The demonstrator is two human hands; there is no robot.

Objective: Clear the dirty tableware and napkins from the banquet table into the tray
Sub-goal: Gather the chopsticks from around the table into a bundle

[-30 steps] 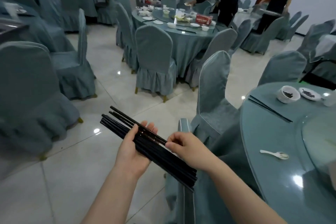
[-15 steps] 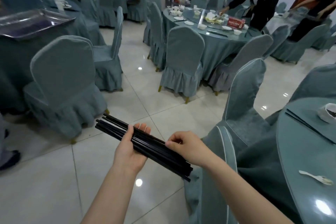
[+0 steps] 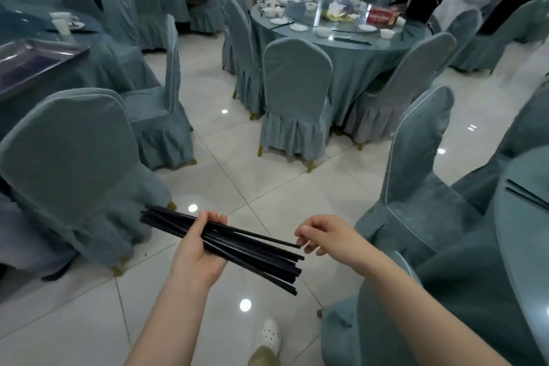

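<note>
tray (image 3: 35,59) far left on a draped table | left hand (image 3: 199,258) clamped round black chopsticks (image 3: 237,246), bundle fanning rightward over the floor | right hand (image 3: 329,236) loosely curled, empty, fingertips just beside the chopstick tips | table (image 3: 523,235) at right edge

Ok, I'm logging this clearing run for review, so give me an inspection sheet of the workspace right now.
Surface: table edge at right, with a pair of black chopsticks lying on it.
Job's things: chopstick bundle; metal tray at far left.
Clutter: dirty dishes on the far round table.
Hands: left hand grips the bundle; right hand is at its tips, holding nothing.
Cables: nothing seen.
Surroundings: covered chairs, tiled floor, two people at the far tables.
</note>
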